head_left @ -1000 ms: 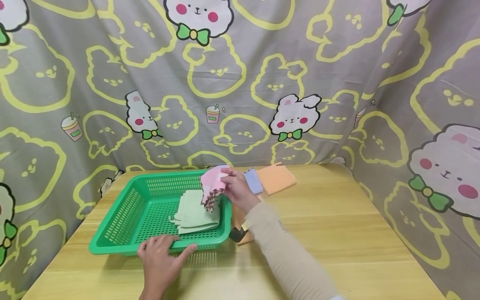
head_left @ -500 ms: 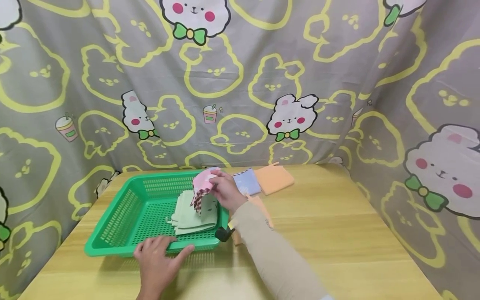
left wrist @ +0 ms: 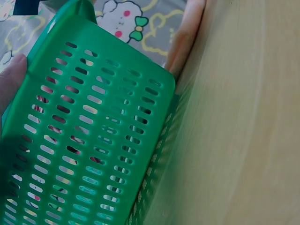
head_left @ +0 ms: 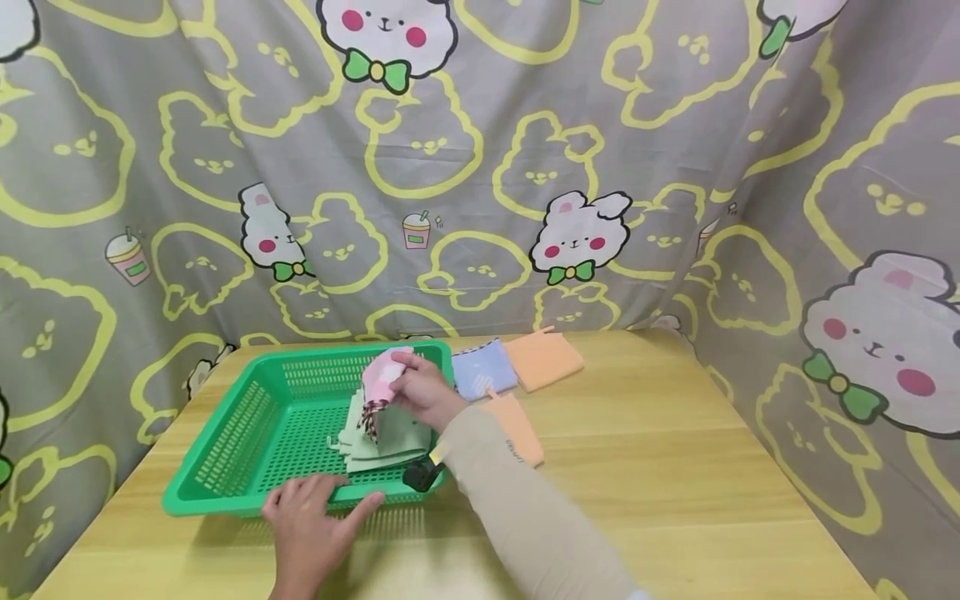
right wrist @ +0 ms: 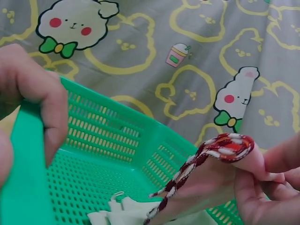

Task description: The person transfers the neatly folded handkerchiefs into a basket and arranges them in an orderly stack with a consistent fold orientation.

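My right hand [head_left: 423, 387] pinches a folded pink cloth [head_left: 381, 379] with a dark red and white edging. The cloth hangs over the right side of a green plastic basket [head_left: 225, 502]. Below it, folded pale green cloths [head_left: 386, 446] lie inside the basket; the pink cloth partly covers them in the right wrist view. At the near rim, my left hand [head_left: 311, 521] grips the basket, its fingers over the edge and thumb outside. The right wrist view shows those curled left fingers [right wrist: 54, 110] close up. Slotted basket wall [left wrist: 89, 122] fills much of the left wrist view.
Right of the basket, a folded blue cloth [head_left: 486, 369] lies against an orange cloth [head_left: 546, 360]. Another orange cloth [head_left: 517, 429] lies nearer, partly behind my right sleeve. All rest on a wooden table [head_left: 675, 467]. A patterned curtain [head_left: 480, 167] hangs behind and at the sides.
My right hand has moved left with the pink cloth, farther over the basket. More of the blue cloth and the nearer orange cloth now shows. The left hand keeps its hold on the rim.
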`<state>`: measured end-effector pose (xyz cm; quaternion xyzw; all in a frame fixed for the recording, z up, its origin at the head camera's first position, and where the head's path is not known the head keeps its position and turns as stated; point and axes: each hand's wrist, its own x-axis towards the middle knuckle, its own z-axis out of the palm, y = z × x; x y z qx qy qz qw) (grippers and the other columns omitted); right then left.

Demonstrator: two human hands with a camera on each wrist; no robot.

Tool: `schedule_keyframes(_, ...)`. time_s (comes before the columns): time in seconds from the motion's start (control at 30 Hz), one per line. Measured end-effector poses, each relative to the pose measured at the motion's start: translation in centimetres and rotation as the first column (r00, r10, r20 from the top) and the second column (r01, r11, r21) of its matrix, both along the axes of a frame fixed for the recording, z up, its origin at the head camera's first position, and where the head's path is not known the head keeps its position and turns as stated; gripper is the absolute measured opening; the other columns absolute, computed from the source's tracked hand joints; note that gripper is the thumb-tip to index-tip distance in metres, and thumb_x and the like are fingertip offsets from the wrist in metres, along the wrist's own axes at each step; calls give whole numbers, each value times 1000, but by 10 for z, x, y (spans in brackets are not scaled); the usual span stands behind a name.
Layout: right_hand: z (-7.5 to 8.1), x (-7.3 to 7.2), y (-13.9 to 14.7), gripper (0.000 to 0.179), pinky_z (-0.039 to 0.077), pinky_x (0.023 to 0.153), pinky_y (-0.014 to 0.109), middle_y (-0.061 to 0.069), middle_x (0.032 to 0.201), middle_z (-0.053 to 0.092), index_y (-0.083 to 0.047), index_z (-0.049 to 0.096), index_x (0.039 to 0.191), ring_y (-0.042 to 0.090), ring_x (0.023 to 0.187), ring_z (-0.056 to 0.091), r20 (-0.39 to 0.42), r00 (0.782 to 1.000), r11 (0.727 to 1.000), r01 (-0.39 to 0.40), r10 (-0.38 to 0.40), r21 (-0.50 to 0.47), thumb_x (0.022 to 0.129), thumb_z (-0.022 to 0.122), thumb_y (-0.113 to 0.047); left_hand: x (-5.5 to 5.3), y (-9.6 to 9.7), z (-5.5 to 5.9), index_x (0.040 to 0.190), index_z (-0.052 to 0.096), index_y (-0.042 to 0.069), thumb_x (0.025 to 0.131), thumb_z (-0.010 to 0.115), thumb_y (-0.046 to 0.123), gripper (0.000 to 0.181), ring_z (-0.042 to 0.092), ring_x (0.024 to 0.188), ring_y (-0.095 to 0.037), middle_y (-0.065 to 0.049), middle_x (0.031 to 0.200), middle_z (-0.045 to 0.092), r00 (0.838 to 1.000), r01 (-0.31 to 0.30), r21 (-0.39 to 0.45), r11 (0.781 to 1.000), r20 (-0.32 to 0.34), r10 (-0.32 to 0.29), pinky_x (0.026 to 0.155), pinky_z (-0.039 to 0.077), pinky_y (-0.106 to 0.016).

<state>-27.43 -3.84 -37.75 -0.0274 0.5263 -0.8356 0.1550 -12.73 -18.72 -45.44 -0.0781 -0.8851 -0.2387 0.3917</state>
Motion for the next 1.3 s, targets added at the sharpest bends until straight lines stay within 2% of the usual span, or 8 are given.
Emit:
schedule_keyframes(0.1,0,4,-4,64,47,69,24,17,138,48,-1,46,140,18,88,55,0,997,996,-73,73,-59,82,43,24,1,-1,0,77,68,11,65,78,62,53,53,80,-32,-8,80,68,1000,-5,-4,1000,-8,5,83,26,-59)
schedule_keyframes(0.2,0,6,-5,64,48,87,31,19,147,39,-1,39,145,23,107,56,-19,987,982,-160,159,-98,85,42,23,1,-1,0,77,68,11,68,73,67,58,53,78,-32,-7,79,68,999,-1,-7,1000,-32,1,82,26,-59)
schedule_keyframes(0.3,-6,6,-3,58,44,97,38,21,142,44,3,37,145,30,118,54,12,980,980,-197,197,0,89,46,18,1,-1,-1,77,68,10,68,72,69,60,53,78,-32,-7,79,68,999,5,-6,1000,-44,-6,82,26,-58)
schedule_keyframes(0.47,-17,4,-1,49,43,99,43,21,132,52,8,39,140,34,118,54,113,976,968,-201,185,151,95,53,0,2,-1,-2,77,69,11,67,73,68,58,53,79,-31,-6,79,68,999,3,-6,1000,-33,-3,82,26,-58)
schedule_keyframes(0.7,-14,4,2,45,42,95,54,20,130,50,0,43,136,38,117,51,204,960,971,-215,192,100,97,56,-19,0,0,-1,77,69,10,68,74,66,57,53,79,-33,-7,79,68,999,7,3,1000,-37,-7,82,26,-59)
schedule_keyframes(0.97,-15,0,-1,65,36,102,47,24,149,22,2,23,146,38,123,41,168,980,994,-106,109,-24,95,54,-24,1,-1,-1,78,69,11,67,76,63,54,53,82,-33,-7,81,68,1000,-4,-2,1000,-8,4,84,25,-60)
schedule_keyframes(1.17,-16,-2,-2,54,41,99,40,19,139,39,-1,35,138,23,107,53,188,979,996,-85,79,25,95,53,-29,-1,-2,-3,78,68,10,66,78,61,53,53,81,-32,-8,81,68,1000,10,2,1000,-23,-10,84,25,-60)
schedule_keyframes(1.3,-15,-2,-1,60,41,98,42,18,146,32,-4,32,142,26,110,51,225,972,996,-86,76,34,94,57,-30,-2,-1,-3,78,68,10,68,74,66,57,53,80,-32,-8,80,68,999,18,4,1000,-36,-18,84,25,-60)
